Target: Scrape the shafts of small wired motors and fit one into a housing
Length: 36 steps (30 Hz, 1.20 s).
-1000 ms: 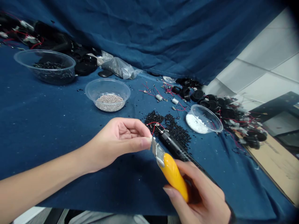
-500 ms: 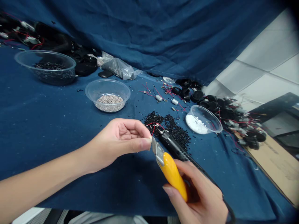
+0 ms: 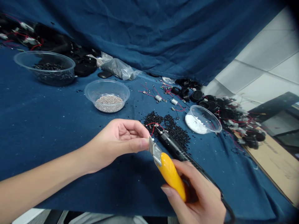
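Just short of the black pellets (image 3: 176,130), our left hand (image 3: 119,141) pinches, thumb against forefinger, what looks like the end of the red wire (image 3: 152,131), mostly hidden. Our right hand (image 3: 198,196) wraps the yellow cutter (image 3: 171,174), and its blade (image 3: 152,145) has just edged left, right up at those fingertips, so wire and steel sit close; whether they touch, we can't tell.
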Each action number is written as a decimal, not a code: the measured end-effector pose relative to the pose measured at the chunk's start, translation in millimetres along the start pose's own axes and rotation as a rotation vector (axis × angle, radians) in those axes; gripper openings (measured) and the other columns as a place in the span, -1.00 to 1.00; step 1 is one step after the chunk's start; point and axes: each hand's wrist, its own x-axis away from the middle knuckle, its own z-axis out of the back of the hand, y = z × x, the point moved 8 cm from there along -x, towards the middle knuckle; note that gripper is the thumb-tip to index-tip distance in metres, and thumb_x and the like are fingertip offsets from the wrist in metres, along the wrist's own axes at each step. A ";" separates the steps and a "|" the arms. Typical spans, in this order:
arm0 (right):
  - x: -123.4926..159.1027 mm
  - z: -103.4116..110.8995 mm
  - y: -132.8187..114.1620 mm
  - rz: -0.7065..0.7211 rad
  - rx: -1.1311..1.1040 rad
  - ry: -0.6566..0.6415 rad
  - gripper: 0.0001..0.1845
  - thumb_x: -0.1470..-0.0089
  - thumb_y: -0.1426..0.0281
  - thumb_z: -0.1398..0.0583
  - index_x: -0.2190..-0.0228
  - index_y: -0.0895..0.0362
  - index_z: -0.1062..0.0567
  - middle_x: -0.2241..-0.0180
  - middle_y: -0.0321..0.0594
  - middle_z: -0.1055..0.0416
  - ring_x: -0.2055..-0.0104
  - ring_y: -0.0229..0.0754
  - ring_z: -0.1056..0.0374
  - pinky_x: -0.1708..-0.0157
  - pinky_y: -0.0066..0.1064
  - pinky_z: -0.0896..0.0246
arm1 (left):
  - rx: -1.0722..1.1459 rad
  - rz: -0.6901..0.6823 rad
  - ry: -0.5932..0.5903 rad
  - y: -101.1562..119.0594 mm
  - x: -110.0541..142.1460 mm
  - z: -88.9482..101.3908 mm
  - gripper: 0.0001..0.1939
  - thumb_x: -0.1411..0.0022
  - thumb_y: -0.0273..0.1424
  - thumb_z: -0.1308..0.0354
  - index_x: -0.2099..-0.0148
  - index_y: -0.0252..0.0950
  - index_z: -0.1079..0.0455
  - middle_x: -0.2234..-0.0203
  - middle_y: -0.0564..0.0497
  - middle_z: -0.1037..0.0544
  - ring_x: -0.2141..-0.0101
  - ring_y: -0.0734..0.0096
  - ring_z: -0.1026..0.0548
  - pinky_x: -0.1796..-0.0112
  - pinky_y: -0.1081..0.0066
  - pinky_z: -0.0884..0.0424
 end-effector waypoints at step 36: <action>2.1 1.3 0.9 0.019 0.028 -0.016 -0.68 -0.12 0.25 -0.26 0.09 0.08 -0.42 0.35 -0.29 -0.52 0.46 -0.29 -0.48 0.40 -0.57 -0.41 | 0.011 0.017 -0.043 -0.5 0.9 -1.3 -0.80 -0.06 -0.33 -0.44 0.37 -0.34 -0.53 0.49 0.08 -0.52 0.49 0.64 -0.40 0.45 0.69 -0.32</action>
